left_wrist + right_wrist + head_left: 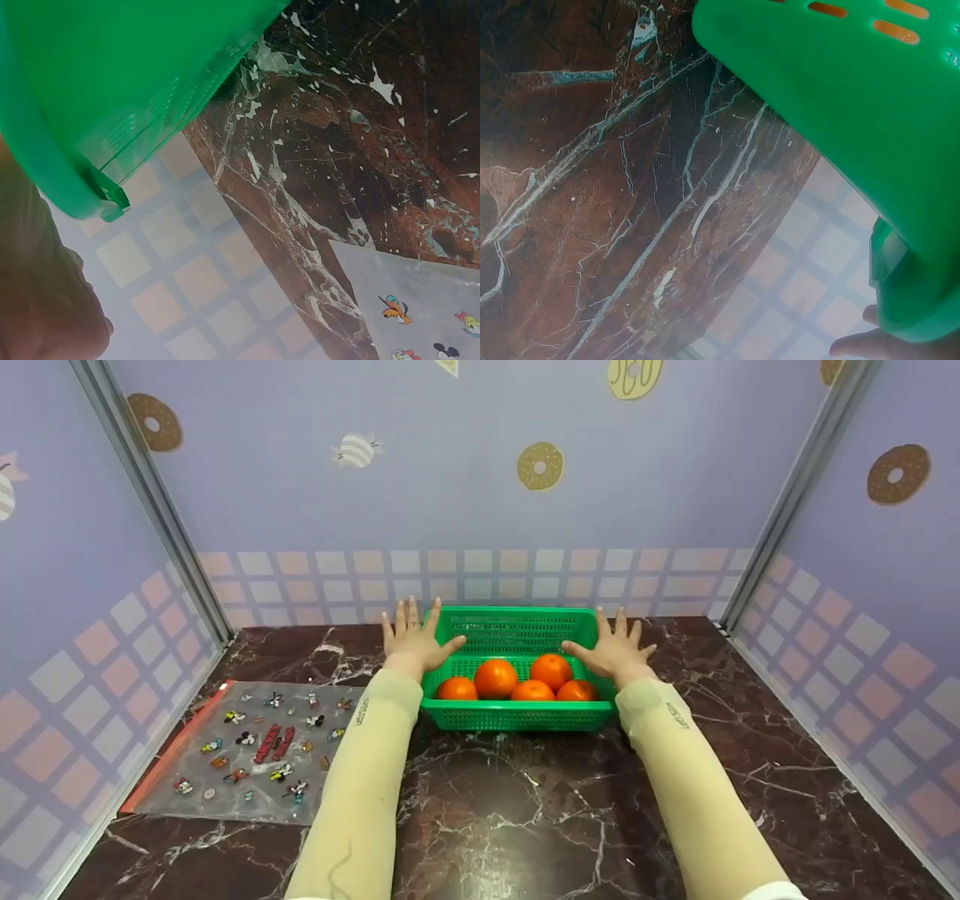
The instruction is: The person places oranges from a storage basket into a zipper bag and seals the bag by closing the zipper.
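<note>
A green plastic basket [517,715] stands near the back wall with several oranges [496,679] in it. My left hand [415,646] is at the basket's left side, its fingers straight and spread and its thumb reaching over the rim. On the opposite side is my right hand [616,652], with fingers likewise fanned out and the thumb over the right rim. The left wrist view shows the basket's rim [56,161] close beside the hand. In the right wrist view, fingertips [859,345] show under the rim's corner; the rest of that hand is hidden.
A clear zip bag [262,750] with cartoon figures and a red-orange top strip lies flat on the dark marbled table [510,810], left of my left forearm. Patterned wall panels [465,510] enclose the table at the back, left and right.
</note>
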